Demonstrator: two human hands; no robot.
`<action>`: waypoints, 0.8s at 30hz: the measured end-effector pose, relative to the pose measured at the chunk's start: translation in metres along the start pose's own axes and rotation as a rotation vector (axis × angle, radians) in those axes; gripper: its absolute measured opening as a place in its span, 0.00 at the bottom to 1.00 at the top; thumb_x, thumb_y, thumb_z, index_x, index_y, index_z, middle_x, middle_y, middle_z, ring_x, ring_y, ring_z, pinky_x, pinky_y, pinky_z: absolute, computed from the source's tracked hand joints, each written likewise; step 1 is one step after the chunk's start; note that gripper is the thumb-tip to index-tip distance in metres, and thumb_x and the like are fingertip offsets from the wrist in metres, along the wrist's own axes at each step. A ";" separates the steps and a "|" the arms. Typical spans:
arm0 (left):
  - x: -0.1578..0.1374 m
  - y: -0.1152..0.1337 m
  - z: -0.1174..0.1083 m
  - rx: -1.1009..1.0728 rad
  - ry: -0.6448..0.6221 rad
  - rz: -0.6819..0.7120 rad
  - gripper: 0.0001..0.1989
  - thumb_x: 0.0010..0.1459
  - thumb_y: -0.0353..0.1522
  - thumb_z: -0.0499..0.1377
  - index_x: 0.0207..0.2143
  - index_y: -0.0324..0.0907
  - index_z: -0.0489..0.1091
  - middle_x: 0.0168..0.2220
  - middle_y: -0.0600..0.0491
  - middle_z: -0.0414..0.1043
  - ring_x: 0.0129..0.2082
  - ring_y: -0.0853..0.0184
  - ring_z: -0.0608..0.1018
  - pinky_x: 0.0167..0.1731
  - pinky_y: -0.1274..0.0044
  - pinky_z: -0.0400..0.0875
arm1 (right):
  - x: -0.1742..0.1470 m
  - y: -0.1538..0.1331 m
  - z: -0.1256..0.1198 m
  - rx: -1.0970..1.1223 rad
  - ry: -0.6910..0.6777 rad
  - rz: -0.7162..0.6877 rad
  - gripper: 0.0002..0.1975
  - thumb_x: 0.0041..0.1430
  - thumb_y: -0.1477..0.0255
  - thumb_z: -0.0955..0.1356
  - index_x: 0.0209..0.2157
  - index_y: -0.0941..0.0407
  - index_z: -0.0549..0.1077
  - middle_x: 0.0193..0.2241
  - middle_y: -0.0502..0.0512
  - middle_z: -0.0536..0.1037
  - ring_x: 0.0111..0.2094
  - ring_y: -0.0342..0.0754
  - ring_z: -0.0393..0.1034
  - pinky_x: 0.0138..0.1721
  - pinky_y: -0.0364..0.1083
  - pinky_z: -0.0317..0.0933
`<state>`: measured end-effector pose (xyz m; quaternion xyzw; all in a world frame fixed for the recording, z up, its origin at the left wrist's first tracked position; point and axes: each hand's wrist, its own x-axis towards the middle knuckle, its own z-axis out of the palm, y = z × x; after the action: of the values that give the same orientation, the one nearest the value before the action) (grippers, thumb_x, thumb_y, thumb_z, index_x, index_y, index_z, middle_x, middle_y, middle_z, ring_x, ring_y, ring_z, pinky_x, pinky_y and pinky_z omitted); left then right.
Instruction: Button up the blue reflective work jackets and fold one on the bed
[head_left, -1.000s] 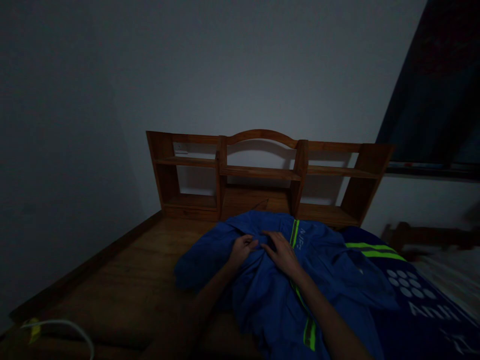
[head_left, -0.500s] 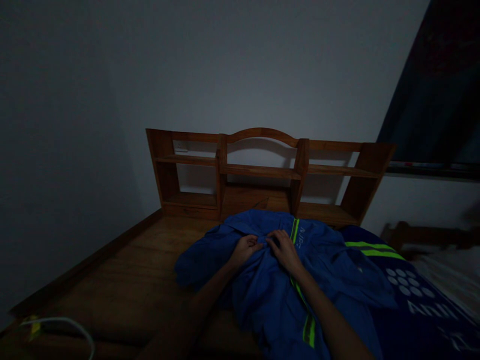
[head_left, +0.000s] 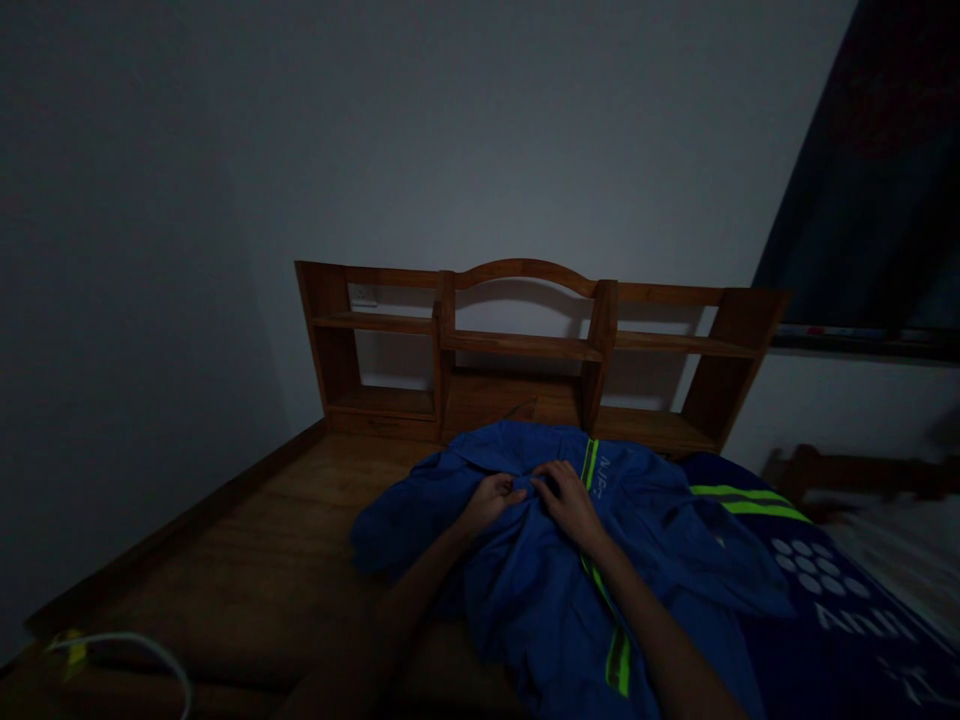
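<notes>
A blue work jacket [head_left: 660, 540] with yellow-green reflective strips and pale lettering lies spread and rumpled over the wooden surface. My left hand [head_left: 491, 498] pinches a fold of it near the upper middle. Close beside it, my right hand [head_left: 564, 495] grips the same part of the cloth between thumb and fingers. The two sets of fingertips are almost touching. Whatever small detail sits between them is too dark to make out.
Behind the jacket stands a wooden shelf unit [head_left: 517, 345] against the wall. A dark blue garment [head_left: 817, 600] with white print lies to the right. At the lower left, a white cable [head_left: 142, 640] curves over the wooden bed boards [head_left: 247, 540]. A dark curtain [head_left: 862, 200] hangs at upper right.
Both hands stay at the same spot on the jacket, with only slight finger movement. The view has shifted very slightly.
</notes>
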<state>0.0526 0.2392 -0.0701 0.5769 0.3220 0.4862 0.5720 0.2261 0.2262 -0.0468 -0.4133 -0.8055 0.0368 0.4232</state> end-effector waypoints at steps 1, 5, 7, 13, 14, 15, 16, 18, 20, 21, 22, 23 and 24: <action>0.000 -0.001 0.000 -0.011 -0.001 0.002 0.22 0.39 0.40 0.67 0.34 0.35 0.71 0.30 0.51 0.73 0.30 0.68 0.73 0.35 0.76 0.67 | 0.000 0.000 0.000 -0.001 0.000 0.004 0.04 0.61 0.72 0.63 0.37 0.54 0.69 0.35 0.53 0.70 0.40 0.49 0.62 0.44 0.49 0.56; 0.004 -0.008 -0.002 -0.008 -0.004 0.012 0.21 0.41 0.41 0.66 0.33 0.35 0.70 0.31 0.51 0.72 0.30 0.68 0.73 0.34 0.76 0.67 | 0.000 -0.002 -0.002 -0.016 0.004 0.012 0.05 0.61 0.71 0.63 0.37 0.54 0.69 0.35 0.53 0.70 0.41 0.49 0.62 0.44 0.48 0.56; 0.005 -0.013 -0.003 0.052 0.035 0.056 0.20 0.43 0.42 0.65 0.32 0.35 0.69 0.30 0.51 0.71 0.30 0.68 0.73 0.34 0.76 0.67 | 0.000 -0.004 -0.002 -0.025 0.000 0.008 0.05 0.61 0.69 0.63 0.37 0.54 0.69 0.35 0.53 0.70 0.41 0.49 0.61 0.45 0.49 0.55; -0.003 -0.004 -0.002 0.547 0.316 0.306 0.11 0.53 0.38 0.57 0.35 0.39 0.66 0.29 0.54 0.66 0.31 0.70 0.71 0.34 0.78 0.66 | 0.000 -0.004 0.001 -0.030 -0.019 -0.028 0.07 0.58 0.70 0.65 0.39 0.54 0.68 0.36 0.53 0.69 0.42 0.49 0.61 0.46 0.49 0.55; -0.005 0.000 0.000 0.613 0.336 0.328 0.10 0.54 0.36 0.57 0.35 0.40 0.65 0.30 0.54 0.66 0.31 0.70 0.70 0.34 0.78 0.65 | 0.000 -0.003 0.002 -0.027 -0.021 -0.033 0.07 0.58 0.70 0.65 0.39 0.54 0.68 0.36 0.53 0.69 0.41 0.49 0.61 0.47 0.49 0.55; -0.007 0.003 0.002 0.662 0.347 0.348 0.08 0.54 0.35 0.56 0.35 0.40 0.65 0.30 0.54 0.65 0.32 0.70 0.70 0.33 0.78 0.65 | 0.000 -0.002 0.002 -0.024 -0.024 -0.035 0.07 0.58 0.70 0.65 0.39 0.55 0.68 0.36 0.53 0.69 0.41 0.49 0.61 0.47 0.50 0.55; -0.009 0.007 0.003 0.698 0.350 0.367 0.08 0.54 0.34 0.56 0.35 0.40 0.65 0.31 0.54 0.65 0.32 0.70 0.70 0.33 0.79 0.65 | 0.000 -0.001 0.003 -0.021 -0.026 -0.036 0.06 0.58 0.70 0.65 0.39 0.55 0.68 0.35 0.53 0.69 0.41 0.50 0.61 0.46 0.50 0.55; -0.012 0.012 0.006 0.739 0.343 0.393 0.06 0.54 0.33 0.55 0.35 0.41 0.65 0.32 0.54 0.65 0.32 0.70 0.70 0.32 0.79 0.65 | 0.000 -0.001 0.003 -0.011 -0.029 -0.031 0.06 0.59 0.70 0.65 0.38 0.55 0.68 0.35 0.53 0.69 0.41 0.50 0.61 0.45 0.49 0.56; -0.013 0.016 0.008 0.757 0.351 0.404 0.06 0.54 0.33 0.55 0.35 0.42 0.65 0.33 0.54 0.65 0.32 0.71 0.70 0.32 0.80 0.66 | 0.000 -0.003 0.002 -0.001 -0.020 -0.028 0.06 0.59 0.70 0.65 0.38 0.55 0.68 0.35 0.53 0.69 0.41 0.50 0.61 0.44 0.49 0.57; -0.014 0.016 0.009 0.759 0.359 0.405 0.06 0.54 0.33 0.55 0.35 0.42 0.65 0.33 0.54 0.65 0.31 0.71 0.70 0.32 0.80 0.66 | 0.000 -0.004 0.001 0.004 -0.012 -0.027 0.06 0.59 0.70 0.65 0.39 0.55 0.67 0.36 0.53 0.69 0.41 0.49 0.61 0.45 0.49 0.57; -0.014 0.017 0.009 0.758 0.363 0.404 0.06 0.54 0.33 0.55 0.34 0.42 0.65 0.33 0.54 0.66 0.31 0.71 0.70 0.31 0.80 0.66 | 0.000 -0.006 0.001 0.007 -0.007 -0.028 0.06 0.59 0.70 0.65 0.39 0.55 0.67 0.36 0.53 0.70 0.41 0.49 0.61 0.45 0.49 0.56; -0.014 0.017 0.009 0.753 0.362 0.401 0.06 0.54 0.34 0.55 0.34 0.42 0.65 0.33 0.54 0.66 0.31 0.71 0.70 0.31 0.80 0.66 | 0.000 -0.008 0.000 0.008 -0.004 -0.031 0.07 0.59 0.71 0.65 0.39 0.55 0.67 0.36 0.53 0.70 0.41 0.49 0.62 0.47 0.49 0.56; -0.013 0.016 0.009 0.744 0.356 0.397 0.06 0.54 0.34 0.55 0.34 0.42 0.66 0.33 0.54 0.66 0.31 0.71 0.70 0.31 0.80 0.66 | 0.000 -0.009 0.000 0.009 -0.003 -0.037 0.06 0.59 0.71 0.64 0.40 0.55 0.67 0.36 0.53 0.70 0.41 0.49 0.62 0.48 0.50 0.55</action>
<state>0.0534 0.2216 -0.0559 0.7011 0.4512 0.5294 0.1571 0.2204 0.2201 -0.0429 -0.3961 -0.8135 0.0332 0.4246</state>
